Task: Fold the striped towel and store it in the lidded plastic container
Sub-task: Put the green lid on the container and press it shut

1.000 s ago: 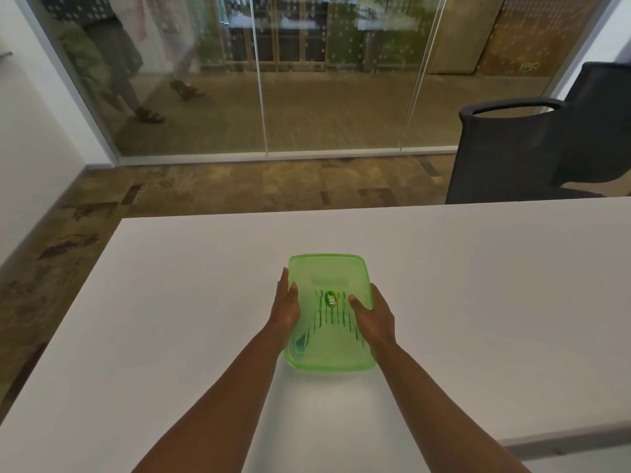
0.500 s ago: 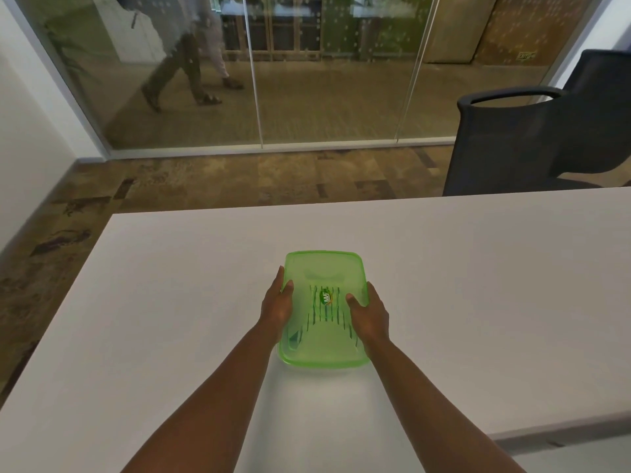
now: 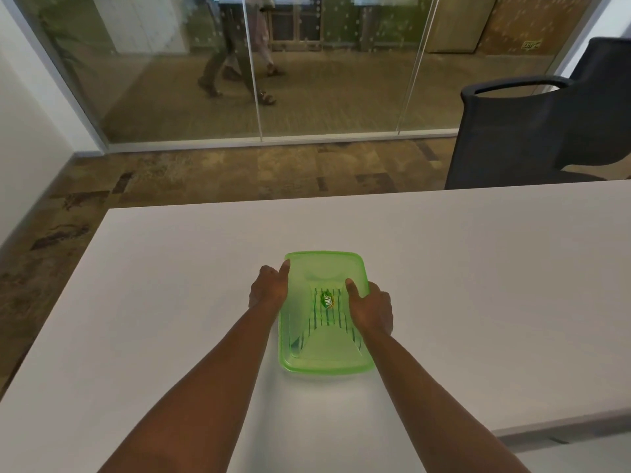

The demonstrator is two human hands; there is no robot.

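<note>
A green plastic box sits on a white desk, a little below the middle of the frame. Its green lid is on top, and you can see through it. Inside lies the striped towel, folded up, with dark stripes showing through the lid. A small oval sticker is in the middle of the lid.

Two bare arms come up from the bottom of the frame. The left hand is on the left side of the box. Its thumb rests on the lid's left edge near the far corner, and its fingers curl down beside the box wall. The right hand is on the right side of the box. Its thumb presses on top of the lid, close to the sticker, and its fingers wrap over the right edge. Both hands are curled around the sides of the box, holding it between them.

The rest of the desk is bare. In the upper right of the frame a dark chair stands behind the desk. Across the top of the frame is a glass wall. Behind the glass, near the top middle, you can see the legs of people walking. Between the desk and the glass is a brown patterned carpet. A white wall fills the upper left.
</note>
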